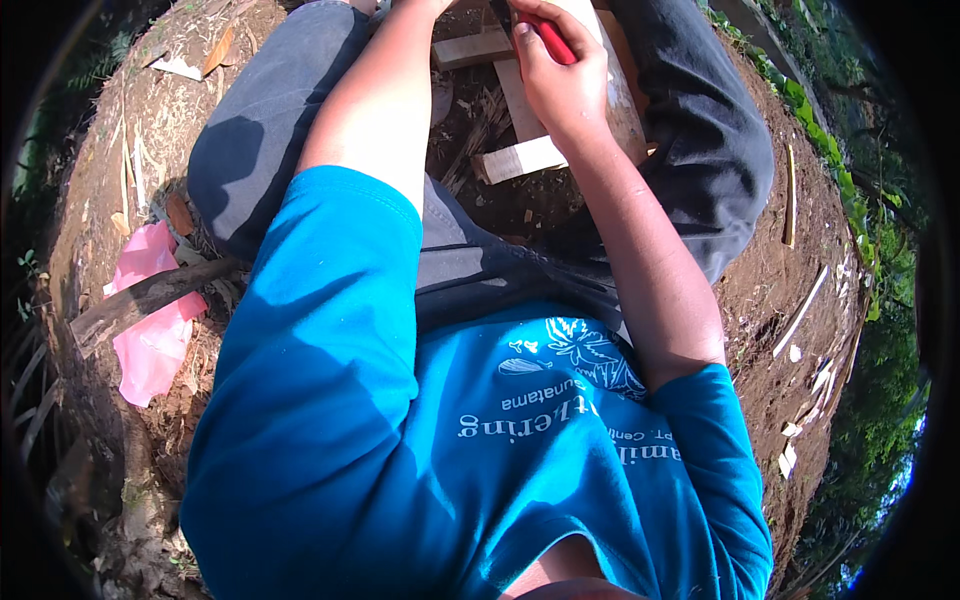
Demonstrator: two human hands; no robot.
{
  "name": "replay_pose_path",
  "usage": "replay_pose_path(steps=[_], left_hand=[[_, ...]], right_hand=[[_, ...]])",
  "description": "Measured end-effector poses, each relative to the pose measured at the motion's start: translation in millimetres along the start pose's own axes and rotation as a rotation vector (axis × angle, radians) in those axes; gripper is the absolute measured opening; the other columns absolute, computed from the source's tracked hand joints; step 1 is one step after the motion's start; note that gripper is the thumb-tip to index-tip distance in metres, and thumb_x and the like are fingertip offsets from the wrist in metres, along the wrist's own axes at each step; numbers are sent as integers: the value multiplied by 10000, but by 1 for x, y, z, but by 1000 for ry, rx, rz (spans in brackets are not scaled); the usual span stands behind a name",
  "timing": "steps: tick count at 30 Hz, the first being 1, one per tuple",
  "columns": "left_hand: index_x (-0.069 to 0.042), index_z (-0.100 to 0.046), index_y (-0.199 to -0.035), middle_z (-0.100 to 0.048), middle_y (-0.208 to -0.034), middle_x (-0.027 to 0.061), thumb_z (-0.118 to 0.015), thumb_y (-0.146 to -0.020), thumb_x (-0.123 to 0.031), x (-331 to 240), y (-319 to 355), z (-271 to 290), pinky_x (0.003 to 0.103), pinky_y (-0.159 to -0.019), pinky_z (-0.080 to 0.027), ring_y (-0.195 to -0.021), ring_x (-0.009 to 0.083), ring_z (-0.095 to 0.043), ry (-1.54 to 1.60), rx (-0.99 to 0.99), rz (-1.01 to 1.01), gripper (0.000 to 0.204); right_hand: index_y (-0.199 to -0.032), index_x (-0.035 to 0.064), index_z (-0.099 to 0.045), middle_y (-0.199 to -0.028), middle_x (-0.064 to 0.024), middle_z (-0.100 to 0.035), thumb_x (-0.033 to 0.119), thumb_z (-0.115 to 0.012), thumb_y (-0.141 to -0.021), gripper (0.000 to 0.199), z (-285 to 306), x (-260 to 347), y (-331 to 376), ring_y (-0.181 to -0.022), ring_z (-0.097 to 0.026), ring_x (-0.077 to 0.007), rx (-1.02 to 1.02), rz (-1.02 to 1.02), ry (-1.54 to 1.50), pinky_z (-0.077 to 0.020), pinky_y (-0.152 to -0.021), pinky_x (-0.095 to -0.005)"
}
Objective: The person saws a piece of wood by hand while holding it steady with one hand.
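My right hand [565, 85] is closed round the red handle [550, 40] of a tool, with a dark part of it reaching up to the top edge. What kind of tool it is, I cannot make out. Beneath that hand lies a pale wooden board [622, 95], partly hidden by the hand and wrist. A short wooden block [522, 158] juts out below the wrist, and another wooden piece [472, 50] lies left of the hand. My left hand [428, 6] is cut off by the top edge, so its fingers are hidden.
My bent legs in dark trousers [705, 120] flank the wood. On the soil at left, a dark stick [150, 300] lies across a pink plastic sheet [160, 350]. Wood slivers [800, 312] are scattered at right, with green plants [810, 110] beyond.
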State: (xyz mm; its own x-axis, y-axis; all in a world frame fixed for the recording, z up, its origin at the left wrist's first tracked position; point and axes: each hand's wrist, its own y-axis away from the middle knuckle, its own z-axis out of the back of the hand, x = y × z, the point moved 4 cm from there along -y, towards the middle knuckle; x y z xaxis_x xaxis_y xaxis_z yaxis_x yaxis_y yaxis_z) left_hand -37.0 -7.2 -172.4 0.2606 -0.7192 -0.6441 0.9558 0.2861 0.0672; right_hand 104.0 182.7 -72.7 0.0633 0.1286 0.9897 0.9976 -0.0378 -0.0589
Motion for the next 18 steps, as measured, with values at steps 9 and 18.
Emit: replay_pose_path(steps=[9,18], left_hand=[[8,-759,-954,-727,-998,279,-540,-919,-327,-15,11,9,512,-888,-543,-1005,435,-712,-14,43,43,402],[21,-758,-1006,-720,-1063,290,-541,-927,-334,8,-13,-2,513,-928,-530,-1060,439,-698,-35,57,38,424]], right_hand=[[-1266,73,-674,-1232,-97,-716,101,-670,-993,275,27,9,34,-1194,-662,-211,153,-117,287,-485,-1043,-341],[-1182,-38,-675,-1117,-100,-746,3,-631,-988,203,2,39,-11,-1080,-669,-141,118,-39,248,-507,-959,-266]])
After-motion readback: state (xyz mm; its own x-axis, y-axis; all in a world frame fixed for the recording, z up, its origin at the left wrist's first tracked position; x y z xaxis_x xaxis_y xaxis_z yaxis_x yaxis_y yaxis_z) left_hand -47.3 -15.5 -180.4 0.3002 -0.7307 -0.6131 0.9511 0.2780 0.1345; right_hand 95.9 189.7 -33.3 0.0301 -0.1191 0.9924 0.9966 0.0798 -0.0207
